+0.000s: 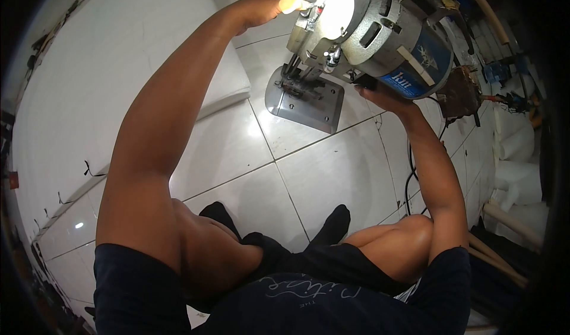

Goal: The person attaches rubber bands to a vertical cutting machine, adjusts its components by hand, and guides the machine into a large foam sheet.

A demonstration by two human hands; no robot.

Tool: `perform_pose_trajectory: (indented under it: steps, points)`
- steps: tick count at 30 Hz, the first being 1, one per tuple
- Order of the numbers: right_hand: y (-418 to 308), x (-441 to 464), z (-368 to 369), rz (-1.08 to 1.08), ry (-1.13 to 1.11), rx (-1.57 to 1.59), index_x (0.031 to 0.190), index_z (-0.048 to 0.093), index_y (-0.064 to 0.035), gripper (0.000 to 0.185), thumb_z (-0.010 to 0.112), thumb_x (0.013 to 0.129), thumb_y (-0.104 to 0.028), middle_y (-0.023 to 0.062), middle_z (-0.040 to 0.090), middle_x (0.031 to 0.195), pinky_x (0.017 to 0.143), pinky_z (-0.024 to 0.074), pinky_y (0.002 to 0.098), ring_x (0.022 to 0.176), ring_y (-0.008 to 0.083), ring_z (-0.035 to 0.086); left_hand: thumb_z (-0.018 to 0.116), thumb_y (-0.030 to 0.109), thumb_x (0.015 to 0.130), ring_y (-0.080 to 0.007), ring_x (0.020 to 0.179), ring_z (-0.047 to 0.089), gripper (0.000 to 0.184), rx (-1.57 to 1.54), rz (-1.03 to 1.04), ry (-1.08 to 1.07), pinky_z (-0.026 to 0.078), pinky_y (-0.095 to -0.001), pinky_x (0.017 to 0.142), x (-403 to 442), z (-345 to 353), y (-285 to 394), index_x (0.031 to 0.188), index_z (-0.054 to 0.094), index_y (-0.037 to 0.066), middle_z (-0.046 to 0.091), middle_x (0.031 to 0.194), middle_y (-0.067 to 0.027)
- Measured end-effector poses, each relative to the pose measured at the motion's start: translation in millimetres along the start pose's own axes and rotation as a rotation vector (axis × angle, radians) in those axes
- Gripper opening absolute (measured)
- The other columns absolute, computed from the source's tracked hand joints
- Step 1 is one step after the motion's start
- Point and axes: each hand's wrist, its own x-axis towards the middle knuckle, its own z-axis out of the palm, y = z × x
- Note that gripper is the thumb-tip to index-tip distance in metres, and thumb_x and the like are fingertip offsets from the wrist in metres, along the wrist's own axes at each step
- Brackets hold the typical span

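A fabric-cutting machine with a round motor housing (371,29) and a blue "km" label stands on a flat metal base plate (312,106) on the tiled floor. At its upper left, my left hand (264,5) reaches to the brightly lit top part of the machine; its fingertips are partly lost in the glare, so what they hold is unclear. Under the motor, beside the blue label, my right hand (386,97) touches the machine's underside, its fingers partly hidden by the housing.
A stack of white fabric (136,50) lies along the left. Black cable (408,180) runs down the floor on the right. White rolls (516,180), wooden poles (510,223) and a brown block (460,94) are at the right. My feet rest on the tiles (279,174).
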Motion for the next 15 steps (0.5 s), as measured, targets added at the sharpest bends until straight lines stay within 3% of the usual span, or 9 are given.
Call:
perform_pose_trajectory:
  steps: [2,10,15]
  points:
    - [-6.0,0.5,-1.7,0.027,0.006,-0.130,0.138,0.042,-0.0099,0.054,0.049,0.096,-0.042,0.0111,0.044,0.141,0.111,0.0322,0.0395,0.132,0.0218,0.039,0.061,0.063,0.080,-0.0351,0.136,0.036,0.083,0.000,-0.028,0.101,0.027,-0.0502,0.111,3.7,1.8,-4.5,0.138,0.046,0.005,0.044,0.144,-0.0205]
    - [-21.8,1.4,-6.5,0.141,-0.048,-0.195,0.137,0.043,-0.0093,0.054,0.048,0.096,-0.043,0.0128,0.044,0.142,0.110,0.0334,0.0394,0.132,0.0223,0.040,0.065,0.064,0.077,-0.0349,0.135,0.038,0.086,0.015,-0.058,0.108,0.029,-0.0480,0.110,-3.6,3.3,3.2,0.138,0.046,0.006,0.046,0.140,-0.0224]
    - [-9.7,-0.7,-1.1,0.088,0.010,-0.239,0.136,0.046,-0.0100,0.054,0.049,0.095,-0.043,0.0125,0.048,0.140,0.110,0.0337,0.0409,0.132,0.0237,0.043,0.065,0.064,0.077,-0.0347,0.133,0.040,0.086,-0.011,-0.033,0.125,0.031,-0.0473,0.109,7.3,2.2,-6.9,0.137,0.047,0.006,0.047,0.139,-0.0220]
